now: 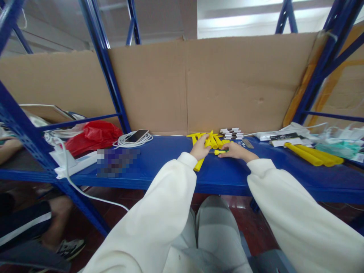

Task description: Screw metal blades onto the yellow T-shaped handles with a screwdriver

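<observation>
While the right hand (237, 150) pinches a small yellow tool (218, 152) between thumb and fingertips, its thin end points left toward the other hand. The left hand (200, 148) is partly curled, back upward, over the yellow parts; whether its fingers are closed on one cannot be told. A yellow tube (199, 165) sticks out below it toward the shelf's front edge.

Just beyond both hands, more yellow parts (216, 143) lie in a loose heap on the blue shelf (165, 161). Behind the heap's right side sits a stack of white pieces (231, 133) with dark marks, and a flat metal piece (248, 143) lies near the right hand.

Farther right, yellow tubes (309, 155) lie side by side, with a black-and-white box (286, 139) just behind them and a green packet (338, 149) beside them. Well to the left, a phone (138, 135) rests on a coiled white cable (121, 141), next to a red bag (95, 136) and a power strip (81, 165).

Cardboard (227, 83) stands along the back. At far left, a co-worker's bare knee (61, 210) shows below shelf level.
</observation>
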Tool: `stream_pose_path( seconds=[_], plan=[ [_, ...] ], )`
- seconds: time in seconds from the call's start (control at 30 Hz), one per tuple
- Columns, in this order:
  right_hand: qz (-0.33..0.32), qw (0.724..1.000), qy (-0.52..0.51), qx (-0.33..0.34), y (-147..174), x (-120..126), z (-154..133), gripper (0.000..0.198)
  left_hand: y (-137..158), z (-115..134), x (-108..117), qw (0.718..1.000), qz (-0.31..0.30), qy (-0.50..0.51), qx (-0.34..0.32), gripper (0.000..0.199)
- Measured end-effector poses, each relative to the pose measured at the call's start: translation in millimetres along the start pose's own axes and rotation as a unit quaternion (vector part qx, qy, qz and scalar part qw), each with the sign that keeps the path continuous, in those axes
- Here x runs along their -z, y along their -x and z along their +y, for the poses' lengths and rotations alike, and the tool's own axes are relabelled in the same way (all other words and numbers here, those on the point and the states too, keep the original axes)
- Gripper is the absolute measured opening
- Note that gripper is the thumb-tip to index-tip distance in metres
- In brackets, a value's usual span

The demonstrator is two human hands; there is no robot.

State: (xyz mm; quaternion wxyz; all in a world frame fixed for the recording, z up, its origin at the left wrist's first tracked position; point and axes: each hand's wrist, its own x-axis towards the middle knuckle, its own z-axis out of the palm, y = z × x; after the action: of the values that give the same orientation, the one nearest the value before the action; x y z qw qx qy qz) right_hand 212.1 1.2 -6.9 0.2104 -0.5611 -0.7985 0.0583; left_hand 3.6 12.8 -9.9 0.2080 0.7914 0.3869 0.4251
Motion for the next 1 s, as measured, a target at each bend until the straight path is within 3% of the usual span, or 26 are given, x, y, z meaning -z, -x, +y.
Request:
stream_pose_path(
  seconds=[0.13, 0.4, 0.7, 0.87, 1.0],
  plan=[
    [0.002, 0.998, -0.060, 0.011, -3.3, -3.8, 4.2, 0.028, -2.9, -2.2, -4.8, 0.999, -0.018, -0.007, -0.034, 0.059],
    [0.170, 0.980, -0.101, 0.035, -8.8, -3.4, 2.7, 0.023, -2.4, 6.7, -4.7, 0.995, -0.055, -0.057, -0.059, 0.058],
    [0.191, 0.971, -0.131, 0.060, -6.5, -1.1, -4.4, 0.021, 3.9, 19.6, -3.6, 0.991, -0.085, -0.090, -0.060, 0.060],
    [0.191, 0.967, -0.155, 0.060, -6.4, -2.6, -5.3, 0.022, 1.5, 13.9, -4.7, 0.988, -0.084, -0.099, -0.079, 0.061],
    [0.200, 0.957, -0.186, 0.100, -7.0, -3.8, -5.0, 0.027, -1.9, 5.9, -6.4, 0.985, -0.080, -0.112, -0.107, 0.061]
  ],
)
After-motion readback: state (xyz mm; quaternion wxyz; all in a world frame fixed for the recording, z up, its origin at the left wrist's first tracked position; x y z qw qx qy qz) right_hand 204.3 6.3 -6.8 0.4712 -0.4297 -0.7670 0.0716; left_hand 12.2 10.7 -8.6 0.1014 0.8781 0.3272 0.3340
